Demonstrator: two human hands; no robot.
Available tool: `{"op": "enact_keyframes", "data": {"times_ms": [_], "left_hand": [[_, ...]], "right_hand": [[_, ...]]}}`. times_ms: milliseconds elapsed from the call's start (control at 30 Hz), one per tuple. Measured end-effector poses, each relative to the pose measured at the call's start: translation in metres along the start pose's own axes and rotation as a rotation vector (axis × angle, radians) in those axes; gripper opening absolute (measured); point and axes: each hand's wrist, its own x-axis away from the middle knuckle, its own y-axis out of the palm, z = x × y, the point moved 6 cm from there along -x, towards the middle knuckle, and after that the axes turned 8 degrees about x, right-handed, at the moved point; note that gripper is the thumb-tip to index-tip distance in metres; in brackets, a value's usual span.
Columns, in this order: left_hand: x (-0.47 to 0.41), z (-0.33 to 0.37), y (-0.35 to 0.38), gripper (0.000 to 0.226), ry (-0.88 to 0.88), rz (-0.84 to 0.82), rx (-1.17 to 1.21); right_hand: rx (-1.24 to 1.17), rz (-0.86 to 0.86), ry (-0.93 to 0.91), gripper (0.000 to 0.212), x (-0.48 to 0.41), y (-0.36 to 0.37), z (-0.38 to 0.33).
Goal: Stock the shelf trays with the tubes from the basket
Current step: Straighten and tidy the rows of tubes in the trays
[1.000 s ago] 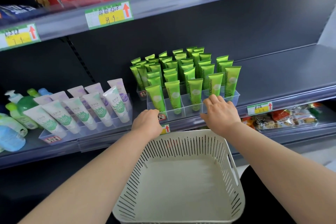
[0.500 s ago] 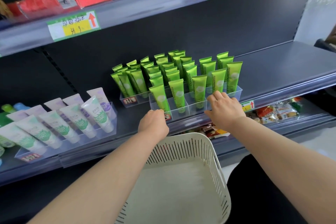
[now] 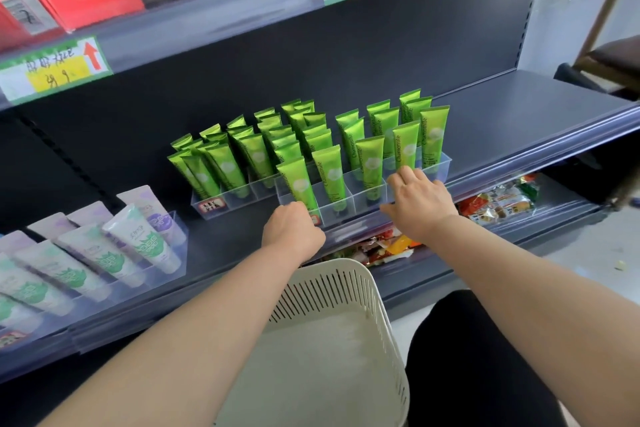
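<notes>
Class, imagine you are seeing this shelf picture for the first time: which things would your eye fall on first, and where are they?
The bright green tubes jump out first, standing in rows at the middle of the dark shelf. Next come the left hand and right hand, both holding the front wall of the clear tray nearest the edge. Below them, a white slotted basket shows no tubes.

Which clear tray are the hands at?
The front tray of green tubes, rightmost of three: left hand at its left corner, right hand over its front wall.
</notes>
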Motion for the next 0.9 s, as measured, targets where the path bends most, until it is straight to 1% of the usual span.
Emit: {"op": "enact_keyframes", "data": {"times_ms": [167,733,900], "left_hand": [[-0.003,0.018,0.007,0.034,0.001,0.019,0.032],[-0.013,0.078,0.024,0.037,0.063,0.005,0.023],[-0.013,0.095,0.03,0.038,0.094,-0.008,0.012]], "right_hand": [[-0.02,0.003,0.015,0.051,-0.001,0.002,0.018],[-0.047,-0.005,0.104,0.055,-0.01,0.012,0.075],[-0.034,0.002,0.128,0.051,-0.01,0.011,0.091]]}}
